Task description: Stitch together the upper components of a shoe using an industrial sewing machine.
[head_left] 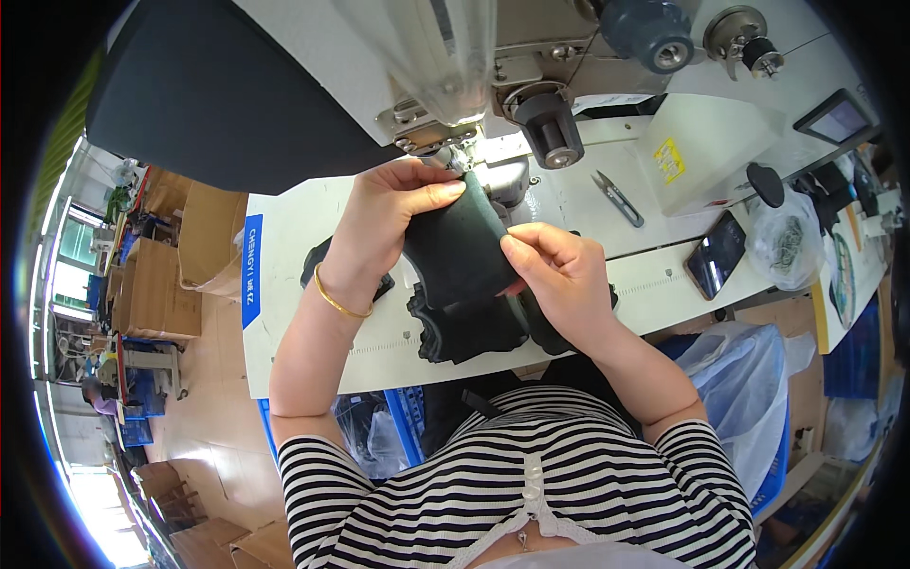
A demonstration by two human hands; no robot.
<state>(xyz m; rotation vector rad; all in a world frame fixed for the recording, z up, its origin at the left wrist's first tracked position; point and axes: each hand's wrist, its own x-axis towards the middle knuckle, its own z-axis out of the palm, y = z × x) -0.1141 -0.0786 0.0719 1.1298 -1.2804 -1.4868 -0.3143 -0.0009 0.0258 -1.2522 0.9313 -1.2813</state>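
Between my two hands a dark green-black fabric piece is stretched, its upper corner under the needle area of a sewing machine. My left hand pinches the fabric's upper left edge between thumb and fingers, close beside the presser foot. Lower down on the right, my right hand pinches the same piece's right edge, thumb against fingertips. Beneath it, more dark fabric pieces with wavy edges lie at the front of the white machine table. The needle itself is too small to make out.
Thread snips and a phone lie on the right, near a clear plastic bag. A blue basket lined with plastic stands at lower right, and a blue crate below the table. Cardboard boxes stand at left.
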